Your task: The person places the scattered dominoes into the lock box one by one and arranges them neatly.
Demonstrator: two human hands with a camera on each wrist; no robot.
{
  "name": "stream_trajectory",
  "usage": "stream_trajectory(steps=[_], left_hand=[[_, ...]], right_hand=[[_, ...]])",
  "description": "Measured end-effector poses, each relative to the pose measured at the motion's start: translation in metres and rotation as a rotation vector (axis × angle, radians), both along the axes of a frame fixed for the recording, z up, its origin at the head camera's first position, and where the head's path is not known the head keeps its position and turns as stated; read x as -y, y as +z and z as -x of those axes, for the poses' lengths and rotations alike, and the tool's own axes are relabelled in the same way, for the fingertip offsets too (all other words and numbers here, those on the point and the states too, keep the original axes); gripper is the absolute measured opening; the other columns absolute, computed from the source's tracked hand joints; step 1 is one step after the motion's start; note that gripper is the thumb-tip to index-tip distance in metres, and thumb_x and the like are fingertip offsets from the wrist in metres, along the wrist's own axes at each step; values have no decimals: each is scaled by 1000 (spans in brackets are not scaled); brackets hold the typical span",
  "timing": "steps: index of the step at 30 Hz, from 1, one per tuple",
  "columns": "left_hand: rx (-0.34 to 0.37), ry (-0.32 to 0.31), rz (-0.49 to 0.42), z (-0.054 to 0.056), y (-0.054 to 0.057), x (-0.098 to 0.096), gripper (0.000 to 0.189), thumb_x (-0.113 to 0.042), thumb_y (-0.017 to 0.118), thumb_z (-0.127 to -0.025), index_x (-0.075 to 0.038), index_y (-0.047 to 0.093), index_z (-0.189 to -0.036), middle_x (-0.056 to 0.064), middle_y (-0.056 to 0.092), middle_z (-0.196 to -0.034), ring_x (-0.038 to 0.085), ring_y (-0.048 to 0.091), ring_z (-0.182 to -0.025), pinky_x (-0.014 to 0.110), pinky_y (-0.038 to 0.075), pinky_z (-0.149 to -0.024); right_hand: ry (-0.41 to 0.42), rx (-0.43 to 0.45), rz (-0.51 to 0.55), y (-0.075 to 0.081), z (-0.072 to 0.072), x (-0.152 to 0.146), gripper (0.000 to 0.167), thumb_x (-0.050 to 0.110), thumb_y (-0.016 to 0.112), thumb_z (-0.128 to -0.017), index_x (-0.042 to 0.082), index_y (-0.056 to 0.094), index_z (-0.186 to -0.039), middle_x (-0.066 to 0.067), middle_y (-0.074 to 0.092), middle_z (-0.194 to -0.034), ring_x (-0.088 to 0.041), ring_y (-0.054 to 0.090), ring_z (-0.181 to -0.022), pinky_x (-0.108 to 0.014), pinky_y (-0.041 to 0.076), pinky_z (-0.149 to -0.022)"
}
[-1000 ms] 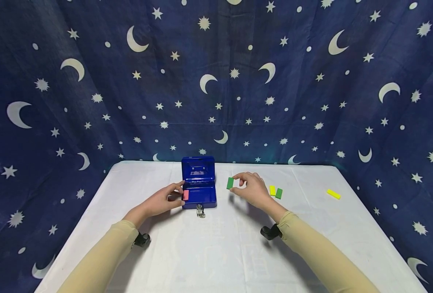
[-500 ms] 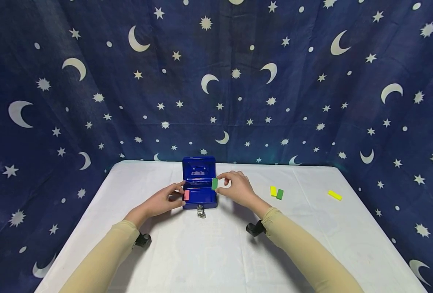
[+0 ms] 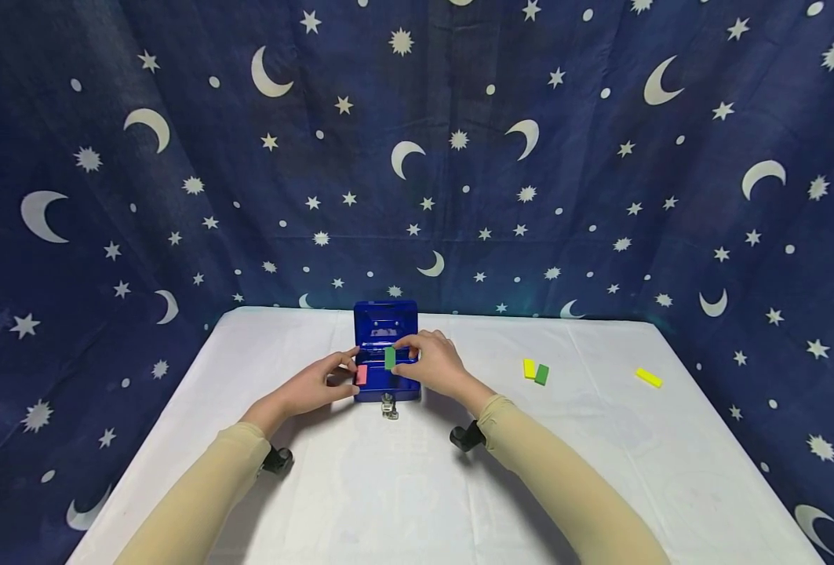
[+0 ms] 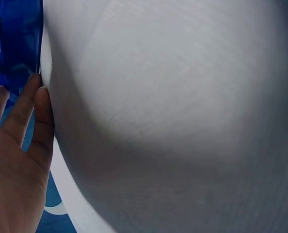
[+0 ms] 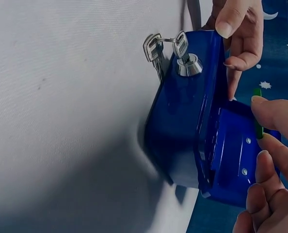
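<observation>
Head view; right hand (image 3: pixel 434 363) pinches green block (image 3: pixel 390 359) over blue box (image 3: pixel 407 392); left hand (image 3: pixel 312 385) grips its side

a blue curtain (image 3: pixel 363 176) (quite starry) hangs behind the white tablecloth (image 3: pixel 367 494).

A screened-off tabletop set around me, navy moon-and-star cloth (image 3: pixel 473 208) hanging behind and along both sides, a white-covered table (image 3: pixel 360 494) in front of me, black wrist cameras (image 3: pixel 466 436) at my beige sleeves (image 3: pixel 561 479)
</observation>
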State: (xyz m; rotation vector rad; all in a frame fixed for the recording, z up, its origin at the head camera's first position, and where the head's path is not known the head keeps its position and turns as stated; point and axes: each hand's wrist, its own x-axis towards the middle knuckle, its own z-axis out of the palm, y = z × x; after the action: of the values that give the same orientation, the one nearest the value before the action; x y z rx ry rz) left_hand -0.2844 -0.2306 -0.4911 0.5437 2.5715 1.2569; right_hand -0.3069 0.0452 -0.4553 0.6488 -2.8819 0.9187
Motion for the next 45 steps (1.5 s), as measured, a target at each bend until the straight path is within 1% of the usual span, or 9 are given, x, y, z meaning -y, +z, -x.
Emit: stream_trajectory(steps=[8,15,20,23,26,34,37,41,45], left_hand=[[-4,-6,0,-1,1,1,32,-28,72,-95,-15,55,-118,-4,29,-165,24,54,-132,51,41,-111],[-20,-26,-14,-2,1,1,32,-27,71,-96,-12,54,-119,2,29,-165,29,54,-132,51,42,-110],[-15,-23,-14,-3,1,0,32,-28,71,-97,-12,54,-119,2,28,-166,29,54,-132,51,42,-110],[-5,-16,-7,-3,1,0,32,-29,71,-96,-13,54,-119,1,28,-166,26,55,-132,49,43,-110],[8,-9,-2,-3,2,0,32,-28,72,-96,-14,54,-118,-1,28,-166,24,55,-131,47,43,-110],[28,-17,12,1,6,-1,34,-30,72,-95,-12,54,-118,2,29,-165,25,56,-130,49,42,-111],[25,-27,12,2,7,-1,34,-30,73,-95,-11,54,-117,5,29,-165,26,57,-130,49,42,-111],[28,-34,4,3,8,-1,35,-30,73,-95,-9,54,-116,7,28,-165,29,57,-130,50,41,-111],[36,-37,-11,2,8,-1,33,-28,73,-95,-9,55,-116,7,28,-165,30,56,-131,51,40,-112]], right_hand=[[12,12,-37,-4,5,14,44,44,83,-82,26,72,-121,6,55,-86,-17,46,-88,-35,37,-76],[39,4,-93,-6,6,25,43,44,83,-83,27,73,-121,7,56,-84,-17,46,-85,-35,38,-75],[55,10,-139,-9,7,32,42,44,83,-83,26,74,-120,8,55,-84,-16,45,-85,-34,38,-75],[58,3,-170,-11,8,34,41,44,83,-83,26,74,-119,8,55,-83,-16,45,-85,-34,38,-75],[60,-4,-207,-13,9,36,41,46,83,-83,26,75,-119,9,57,-84,-16,46,-86,-34,40,-77],[66,9,-253,-16,11,41,40,45,84,-82,25,76,-117,7,64,-93,-17,47,-90,-38,42,-86],[66,-1,-277,-15,11,43,40,44,84,-82,24,76,-116,5,69,-103,-17,49,-93,-38,43,-89],[62,-9,-306,-15,12,46,41,45,84,-82,24,77,-116,3,71,-115,-18,50,-97,-38,43,-93],[59,-13,-329,-15,13,48,41,46,84,-81,25,77,-115,4,72,-114,-18,50,-96,-38,42,-92]])
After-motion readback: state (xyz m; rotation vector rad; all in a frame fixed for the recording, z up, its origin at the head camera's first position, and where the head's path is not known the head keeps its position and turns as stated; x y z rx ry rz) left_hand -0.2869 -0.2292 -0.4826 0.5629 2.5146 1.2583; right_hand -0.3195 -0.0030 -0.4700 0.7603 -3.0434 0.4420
